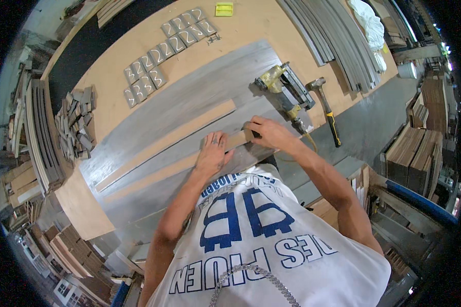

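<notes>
Two long tan wooden strips lie on a grey panel on the table. My left hand rests flat over the near strip, its fingers stretched out and the thumb apart. At that strip's right end, my right hand closes its fingers and thumb round the edge. A dark patch shows under these fingers; I cannot tell whether it is a separate piece. Farther off, the second strip lies untouched, roughly parallel. To the right of the strips, a yellow and black nail gun lies on the panel, its hose attached.
A hammer with a black and yellow handle lies right of the nail gun. Several small grey marked blocks stand in rows at the back. Offcuts pile up at left; long grey boards are stacked back right.
</notes>
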Motion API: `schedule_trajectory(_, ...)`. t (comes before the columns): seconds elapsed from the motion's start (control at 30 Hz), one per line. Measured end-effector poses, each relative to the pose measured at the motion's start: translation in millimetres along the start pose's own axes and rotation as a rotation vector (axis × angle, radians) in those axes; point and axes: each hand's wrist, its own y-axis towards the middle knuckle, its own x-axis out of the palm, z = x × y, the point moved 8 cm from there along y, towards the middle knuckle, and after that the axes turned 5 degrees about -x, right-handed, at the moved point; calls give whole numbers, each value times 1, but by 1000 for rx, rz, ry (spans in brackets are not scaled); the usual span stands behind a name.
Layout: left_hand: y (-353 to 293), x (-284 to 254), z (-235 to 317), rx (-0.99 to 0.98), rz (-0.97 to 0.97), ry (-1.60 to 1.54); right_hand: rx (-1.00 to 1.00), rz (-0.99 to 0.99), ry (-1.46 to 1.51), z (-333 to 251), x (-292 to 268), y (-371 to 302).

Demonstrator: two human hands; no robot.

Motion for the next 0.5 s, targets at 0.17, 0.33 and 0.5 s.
schedule_trajectory(0.17, 1, 6, -3, 5, -36, 32, 87, -83, -82, -5, 0, 2)
schedule_trajectory(0.33, 2, 3, -2, 3, -33, -44, 12, -5, -99, -8, 1, 2)
schedule_trajectory(0.5, 5, 2, 1, -8, -23, -24, 7, -15, -170, -5, 7, 3)
